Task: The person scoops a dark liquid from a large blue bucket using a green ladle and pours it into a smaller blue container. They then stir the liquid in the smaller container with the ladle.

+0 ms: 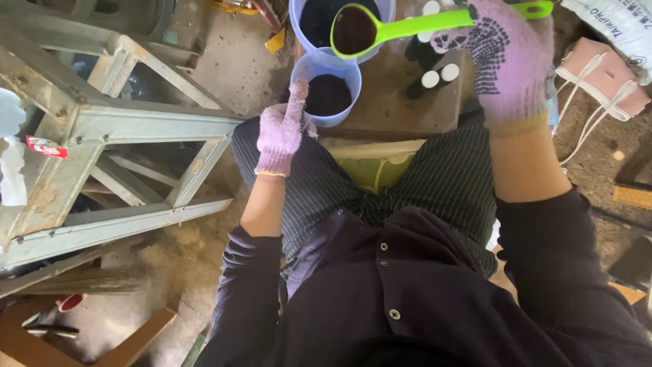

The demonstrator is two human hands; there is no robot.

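Observation:
My right hand (506, 58), in a pink knitted glove, grips the handle of a bright green scoop (370, 27) whose bowl is full of dark powder. The scoop's bowl hangs over the rim between two light blue cups. My left hand (282, 129), gloved the same way, holds the near small blue cup (326, 92) by its left rim; that cup is filled with dark powder. Behind it stands a larger blue container (312, 17), also dark inside. Both rest on a brown board (401, 102) in front of my knees.
Several small dark bottles with white caps (435, 71) lie on the board right of the cups. A grey metal frame (122, 143) stands at the left. A pink pouch with white cords (601, 78) lies at the right. Cardboard (95, 340) sits at the lower left.

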